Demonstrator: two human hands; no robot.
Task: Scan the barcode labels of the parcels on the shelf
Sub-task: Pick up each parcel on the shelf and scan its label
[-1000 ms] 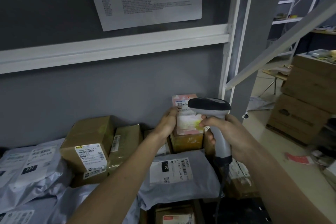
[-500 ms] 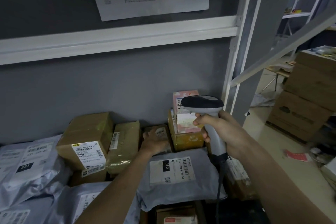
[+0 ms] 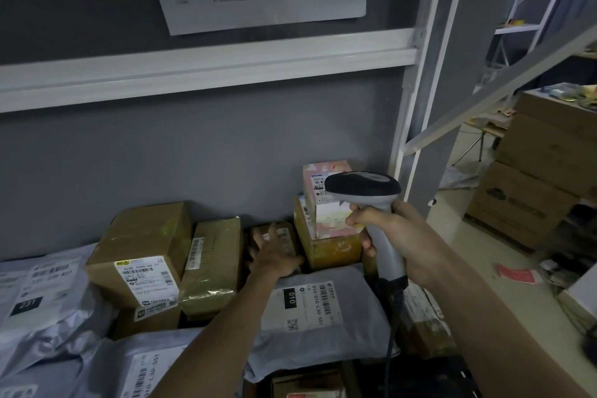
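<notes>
On the shelf, my left hand (image 3: 274,255) has dropped onto the small brown parcel (image 3: 274,237), fingers spread — next label; right hand (image 3: 397,236) grips the scanner (image 3: 365,187).

Right hand (image 3: 399,236): grips grey barcode scanner (image 3: 368,200), head just before pink box (image 3: 326,194). Left hand (image 3: 274,252): fingers spread on small brown parcel (image 3: 284,236). Grey mailer bag (image 3: 310,310): below both hands. Taped cartons (image 3: 145,252): left of left hand.

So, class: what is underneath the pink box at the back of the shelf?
The pink box sits on a yellow-brown carton. The scanner and right hand cover the stack's right side, so nothing there can be seen.
</notes>
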